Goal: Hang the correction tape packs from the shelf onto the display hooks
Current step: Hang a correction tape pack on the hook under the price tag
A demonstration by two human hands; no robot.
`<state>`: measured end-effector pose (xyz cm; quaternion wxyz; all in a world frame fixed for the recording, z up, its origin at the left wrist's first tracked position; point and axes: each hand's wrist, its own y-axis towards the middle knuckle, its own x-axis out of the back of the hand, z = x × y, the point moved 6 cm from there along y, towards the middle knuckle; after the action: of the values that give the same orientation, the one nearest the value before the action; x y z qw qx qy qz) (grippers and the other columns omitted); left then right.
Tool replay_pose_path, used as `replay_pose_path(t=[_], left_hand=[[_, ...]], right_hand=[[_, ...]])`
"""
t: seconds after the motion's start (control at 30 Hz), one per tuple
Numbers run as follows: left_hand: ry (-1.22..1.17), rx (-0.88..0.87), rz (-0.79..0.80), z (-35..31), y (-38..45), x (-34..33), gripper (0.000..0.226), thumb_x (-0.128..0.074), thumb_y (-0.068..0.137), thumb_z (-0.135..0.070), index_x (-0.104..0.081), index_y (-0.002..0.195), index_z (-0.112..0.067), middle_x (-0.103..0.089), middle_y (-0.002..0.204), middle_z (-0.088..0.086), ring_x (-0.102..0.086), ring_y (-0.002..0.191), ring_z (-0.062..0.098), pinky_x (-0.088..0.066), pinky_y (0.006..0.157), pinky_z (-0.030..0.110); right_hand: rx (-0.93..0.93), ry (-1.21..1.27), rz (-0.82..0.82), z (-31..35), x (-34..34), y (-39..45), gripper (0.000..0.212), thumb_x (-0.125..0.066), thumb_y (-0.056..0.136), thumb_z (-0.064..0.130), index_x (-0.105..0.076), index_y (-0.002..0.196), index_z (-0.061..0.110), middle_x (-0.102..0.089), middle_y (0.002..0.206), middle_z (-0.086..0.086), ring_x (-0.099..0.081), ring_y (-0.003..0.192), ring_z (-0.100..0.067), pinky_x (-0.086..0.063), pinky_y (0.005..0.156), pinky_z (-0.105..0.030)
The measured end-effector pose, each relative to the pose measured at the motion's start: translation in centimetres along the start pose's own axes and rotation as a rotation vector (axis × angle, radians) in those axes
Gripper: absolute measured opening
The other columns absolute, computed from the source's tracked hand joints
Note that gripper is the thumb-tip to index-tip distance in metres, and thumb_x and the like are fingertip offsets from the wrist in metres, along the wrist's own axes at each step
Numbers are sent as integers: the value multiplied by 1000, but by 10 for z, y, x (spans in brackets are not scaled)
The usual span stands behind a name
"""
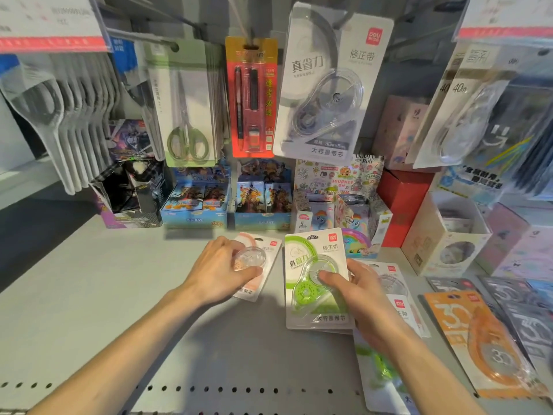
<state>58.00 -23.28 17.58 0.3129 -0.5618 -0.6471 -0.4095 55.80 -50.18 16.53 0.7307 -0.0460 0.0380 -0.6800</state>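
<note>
Both hands grip correction tape packs on the shelf, left hand on pink pack, right hand on green pack; lift flat, align hang-holes with hook.

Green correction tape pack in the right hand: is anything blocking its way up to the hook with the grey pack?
Nothing visible stands between them. The green pack, in the right hand, sits almost directly below the hanging grey pack, with open space in front of the card boxes.
</note>
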Motion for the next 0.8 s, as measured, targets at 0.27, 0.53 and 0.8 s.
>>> replay_pose_path(t=[0.27, 0.53, 0.8], left_hand=[[-178, -55, -186, -20, -41, 54, 64, -78, 75, -62, -63, 128, -28, -54, 110, -13, -55, 99, 5, -40, 75, 18], [-214, -163, -204, -69, -70, 57, 69, -72, 70, -72, -60, 128, -36, -47, 111, -27, -53, 104, -4, -45, 82, 19], [-448, -15, -213, -72, -72, 60, 82, -74, 71, -73, -45, 140, -41, -48, 125, -25, -52, 112, -10, -46, 83, 14]], right_hand=[[15, 44, 81, 9, -27, 0, 24, -71, 96, 17, -66, 119, 21, -82, 103, 0, -79, 95, -23, -60, 94, -50], [28, 188, 277, 29, -65, -10, 45, -77, 84, 32, -69, 127, 24, -78, 120, -6, -74, 112, -29, -52, 105, -55], [68, 274, 314, 39, -36, -26, 50, -74, 88, 18, -62, 136, 19, -76, 125, -11, -73, 113, -34, -58, 98, -54]])
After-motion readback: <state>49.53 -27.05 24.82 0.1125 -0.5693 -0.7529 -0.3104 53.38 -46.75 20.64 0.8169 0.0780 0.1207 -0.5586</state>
